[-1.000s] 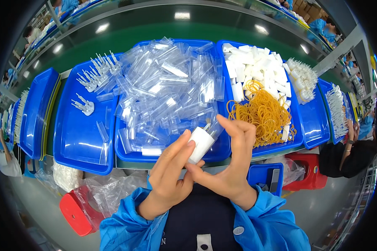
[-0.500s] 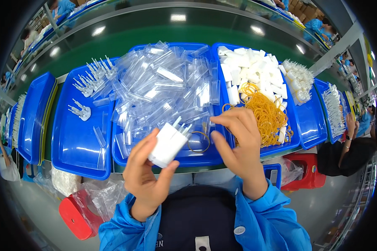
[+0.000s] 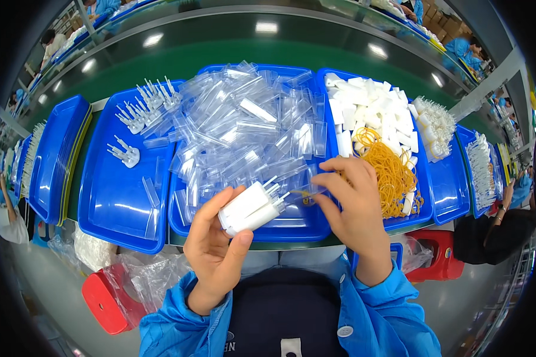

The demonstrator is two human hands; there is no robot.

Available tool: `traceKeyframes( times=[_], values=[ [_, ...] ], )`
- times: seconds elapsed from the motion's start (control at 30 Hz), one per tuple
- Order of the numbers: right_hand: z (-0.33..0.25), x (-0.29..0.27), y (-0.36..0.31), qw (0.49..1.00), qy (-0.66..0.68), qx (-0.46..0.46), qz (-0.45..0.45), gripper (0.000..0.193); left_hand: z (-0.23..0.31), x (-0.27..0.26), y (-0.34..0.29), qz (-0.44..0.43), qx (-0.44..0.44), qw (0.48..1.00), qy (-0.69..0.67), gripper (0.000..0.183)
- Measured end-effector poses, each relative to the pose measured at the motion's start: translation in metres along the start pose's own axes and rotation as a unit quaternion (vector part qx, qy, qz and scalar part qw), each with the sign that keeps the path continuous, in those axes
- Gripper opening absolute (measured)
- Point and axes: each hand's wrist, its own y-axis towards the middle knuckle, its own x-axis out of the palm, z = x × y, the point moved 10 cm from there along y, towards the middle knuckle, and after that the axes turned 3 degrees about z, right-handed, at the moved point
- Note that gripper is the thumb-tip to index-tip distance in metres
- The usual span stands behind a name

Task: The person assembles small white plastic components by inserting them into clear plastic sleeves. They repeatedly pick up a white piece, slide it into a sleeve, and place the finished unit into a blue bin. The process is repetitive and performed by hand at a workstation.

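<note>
In my left hand (image 3: 213, 247), thumb and fingers close round a white plastic piece (image 3: 251, 208), a cluster of white blocks with several thin prongs pointing up and to the right. Beside the prong tips, my right hand (image 3: 358, 208) pinches a yellow rubber band (image 3: 304, 193) between thumb and index finger; the band is thin and partly blurred. Just beyond my right hand lies a heap of yellow rubber bands (image 3: 387, 175), in front of loose white blocks (image 3: 369, 98). Behind the held piece, clear plastic sleeves (image 3: 244, 122) fill a blue tray (image 3: 268, 232).
The left blue tray (image 3: 122, 217) holds white pronged pieces (image 3: 125, 153) and a few clear sleeves. Stacked blue trays (image 3: 56, 160) stand farther left. More white parts (image 3: 435, 131) sit at the right. Red stools (image 3: 104, 303) and plastic bags are below; co-workers sit around.
The rubber band, a wide loop before, now shows as a narrow strip near the prongs. The held piece has tilted to the right. The whole view has shifted slightly.
</note>
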Motion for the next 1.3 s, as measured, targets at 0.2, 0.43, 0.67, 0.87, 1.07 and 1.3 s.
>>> traceKeyframes(
  times=[0.2, 0.43, 0.67, 0.87, 1.07, 1.3],
  values=[
    [0.016, -0.02, -0.009, 0.988, 0.094, 0.07, 0.101, 0.026, 0.006, 0.007, 0.002, -0.051, 0.056, 0.996, 0.043, 0.048],
    [0.04, -0.021, -0.017, 0.948, 0.254, 0.145, 0.127, 0.025, 0.003, 0.007, 0.0, -0.042, 0.025, 0.997, 0.065, 0.047],
    [0.05, 0.007, -0.033, 0.728, 0.624, 0.267, 0.089, 0.02, 0.009, 0.01, 0.0, -0.061, 0.067, 0.993, 0.081, 0.045],
    [0.037, 0.005, -0.033, 0.798, 0.539, 0.257, 0.08, 0.019, 0.009, 0.018, -0.001, -0.089, 0.06, 0.991, 0.074, 0.043],
    [0.035, -0.001, -0.03, 0.815, 0.523, 0.232, 0.09, 0.018, 0.01, 0.017, -0.001, -0.095, 0.062, 0.991, 0.076, 0.043],
    [0.03, 0.001, -0.032, 0.825, 0.512, 0.229, 0.063, 0.018, 0.009, 0.019, -0.002, -0.103, 0.056, 0.991, 0.071, 0.044]
  ],
)
